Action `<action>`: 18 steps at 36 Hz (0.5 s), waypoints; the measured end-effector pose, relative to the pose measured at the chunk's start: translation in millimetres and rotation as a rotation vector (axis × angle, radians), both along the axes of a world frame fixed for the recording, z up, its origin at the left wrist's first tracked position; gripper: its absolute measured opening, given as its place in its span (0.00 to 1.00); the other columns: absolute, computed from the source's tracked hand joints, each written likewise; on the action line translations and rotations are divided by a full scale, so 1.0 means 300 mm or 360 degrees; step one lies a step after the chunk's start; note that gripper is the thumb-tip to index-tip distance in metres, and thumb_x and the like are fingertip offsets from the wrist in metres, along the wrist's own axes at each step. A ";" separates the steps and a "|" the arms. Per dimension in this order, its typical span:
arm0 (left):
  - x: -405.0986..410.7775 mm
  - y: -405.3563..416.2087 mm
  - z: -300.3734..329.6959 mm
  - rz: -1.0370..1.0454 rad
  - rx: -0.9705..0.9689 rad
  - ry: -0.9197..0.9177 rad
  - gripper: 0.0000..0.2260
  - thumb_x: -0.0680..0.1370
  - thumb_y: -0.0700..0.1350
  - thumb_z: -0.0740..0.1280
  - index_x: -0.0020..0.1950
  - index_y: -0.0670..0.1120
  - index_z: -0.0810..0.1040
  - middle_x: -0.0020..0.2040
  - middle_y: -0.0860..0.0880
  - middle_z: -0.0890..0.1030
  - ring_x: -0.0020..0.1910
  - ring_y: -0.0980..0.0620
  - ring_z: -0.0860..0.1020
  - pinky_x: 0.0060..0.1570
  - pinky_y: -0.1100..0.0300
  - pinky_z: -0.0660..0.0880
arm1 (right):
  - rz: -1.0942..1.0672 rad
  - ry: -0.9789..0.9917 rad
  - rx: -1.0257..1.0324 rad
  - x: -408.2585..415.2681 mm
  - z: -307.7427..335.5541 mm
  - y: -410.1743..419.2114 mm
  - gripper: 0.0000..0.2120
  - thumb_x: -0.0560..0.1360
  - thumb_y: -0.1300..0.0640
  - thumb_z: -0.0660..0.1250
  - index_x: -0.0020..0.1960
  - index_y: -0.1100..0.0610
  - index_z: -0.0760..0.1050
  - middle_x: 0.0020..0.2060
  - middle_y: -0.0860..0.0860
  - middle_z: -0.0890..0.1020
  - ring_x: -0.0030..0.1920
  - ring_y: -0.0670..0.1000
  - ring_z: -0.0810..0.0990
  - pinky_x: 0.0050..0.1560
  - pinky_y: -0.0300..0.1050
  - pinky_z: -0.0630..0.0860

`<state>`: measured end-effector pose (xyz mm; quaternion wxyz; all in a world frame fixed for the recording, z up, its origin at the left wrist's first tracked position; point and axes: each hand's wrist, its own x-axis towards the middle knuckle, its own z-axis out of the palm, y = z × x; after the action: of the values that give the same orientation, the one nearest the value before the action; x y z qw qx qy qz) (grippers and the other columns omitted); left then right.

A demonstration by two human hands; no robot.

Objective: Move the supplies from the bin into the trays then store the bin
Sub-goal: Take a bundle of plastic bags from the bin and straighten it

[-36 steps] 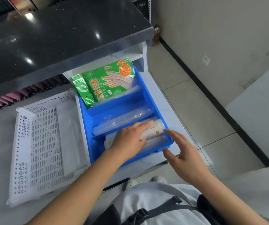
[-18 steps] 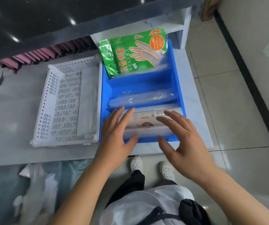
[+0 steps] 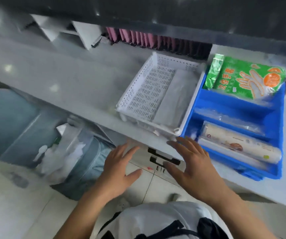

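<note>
Both hands empty, fingers spread wide: left hand (image 3: 119,171) and right hand (image 3: 190,163) hover palm-down just off the shelf (image 3: 69,87) edge, touching nothing. Blue tray (image 3: 276,121) sits at right w/ a wrapped roll (image 3: 238,144) in its near compartment, clear bags in the middle one (blurry), green glove packs (image 3: 247,78) at back. White tray (image 3: 138,94) just beside it. Clear bin (image 3: 80,149) below left, contents too smeared to read.

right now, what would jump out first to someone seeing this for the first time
The bright blue tray at the right of the grey shelf, with green glove packs in its far compartment and a wrapped white roll in the near one. Beside it on the left sits a white slotted tray, and both hands, left and right, hover open and empty below the shelf edge.
</note>
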<state>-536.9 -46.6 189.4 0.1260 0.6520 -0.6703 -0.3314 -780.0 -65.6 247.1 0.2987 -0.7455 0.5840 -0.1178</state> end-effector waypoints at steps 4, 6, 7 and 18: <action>0.216 0.068 -0.004 0.0194 0.0079 0.0165 0.32 0.77 0.56 0.69 0.78 0.60 0.60 0.80 0.55 0.54 0.79 0.52 0.53 0.75 0.47 0.58 | 0.0082 -0.0008 0.0119 0.217 -0.004 0.002 0.26 0.76 0.39 0.65 0.72 0.44 0.69 0.73 0.46 0.69 0.75 0.49 0.62 0.74 0.52 0.61; 0.332 0.107 -0.013 0.0295 0.0061 0.0144 0.32 0.77 0.57 0.69 0.78 0.58 0.61 0.80 0.53 0.56 0.79 0.52 0.53 0.76 0.48 0.56 | 0.0136 -0.0012 0.0133 0.330 -0.006 -0.001 0.25 0.75 0.40 0.66 0.70 0.45 0.71 0.71 0.45 0.71 0.73 0.48 0.65 0.73 0.51 0.63; 0.393 0.130 -0.020 0.0357 0.0061 0.0146 0.32 0.76 0.57 0.69 0.78 0.58 0.61 0.80 0.54 0.56 0.79 0.53 0.53 0.76 0.49 0.55 | 0.0169 -0.0013 0.0139 0.387 -0.008 -0.003 0.25 0.75 0.40 0.66 0.70 0.44 0.71 0.70 0.44 0.72 0.72 0.48 0.66 0.72 0.50 0.64; 0.941 0.448 -0.186 0.1229 0.0209 0.0393 0.29 0.73 0.53 0.74 0.71 0.64 0.66 0.66 0.61 0.68 0.66 0.58 0.68 0.66 0.56 0.68 | 0.0627 0.0043 0.0305 1.031 -0.046 -0.025 0.23 0.75 0.41 0.66 0.69 0.41 0.70 0.68 0.38 0.72 0.60 0.44 0.73 0.64 0.40 0.67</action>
<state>-254.7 87.6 133.6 0.2787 0.8176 -0.3336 -0.3776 -470.8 -73.0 233.3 0.3775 -0.8150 0.4396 0.0089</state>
